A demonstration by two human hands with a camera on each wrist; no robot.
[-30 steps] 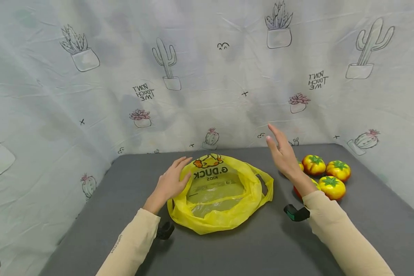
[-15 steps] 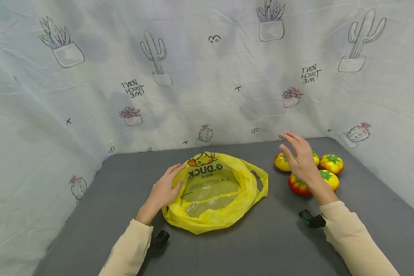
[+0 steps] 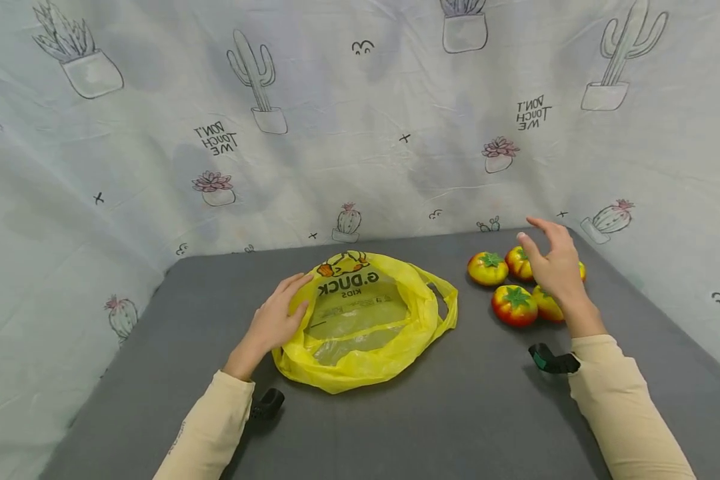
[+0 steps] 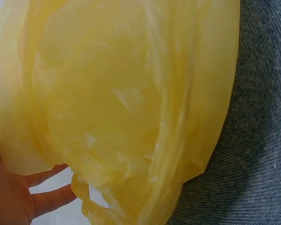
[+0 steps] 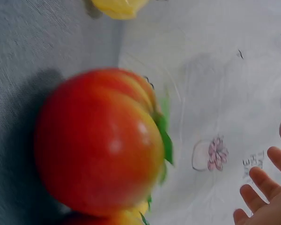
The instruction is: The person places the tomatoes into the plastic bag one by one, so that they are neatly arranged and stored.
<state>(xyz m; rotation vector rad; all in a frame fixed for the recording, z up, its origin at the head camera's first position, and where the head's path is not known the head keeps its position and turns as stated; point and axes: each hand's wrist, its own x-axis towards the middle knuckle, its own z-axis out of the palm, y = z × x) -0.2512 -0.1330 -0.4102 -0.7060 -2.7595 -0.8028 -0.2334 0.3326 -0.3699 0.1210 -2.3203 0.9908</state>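
A yellow plastic bag with a duck print lies on the grey table, its mouth spread wide. My left hand is at the bag's left rim, fingers extended and thumb toward the opening. In the left wrist view, the bag hides part of that hand, whose fingertips lie close to a handle loop. My right hand is over a group of red-yellow tomatoes with green tops, fingers spread and holding nothing. One tomato sits nearest the front; another tomato is at the group's left. The hand covers some of the others.
A pale curtain with cactus drawings hangs behind the table and along both sides. The grey table stretches in front of the bag. Each wrist wears a black camera mount, such as the right mount.
My right hand has moved rightward from beside the bag to above the tomatoes. My left hand has stayed at the bag's left rim. The head view has shifted slightly.
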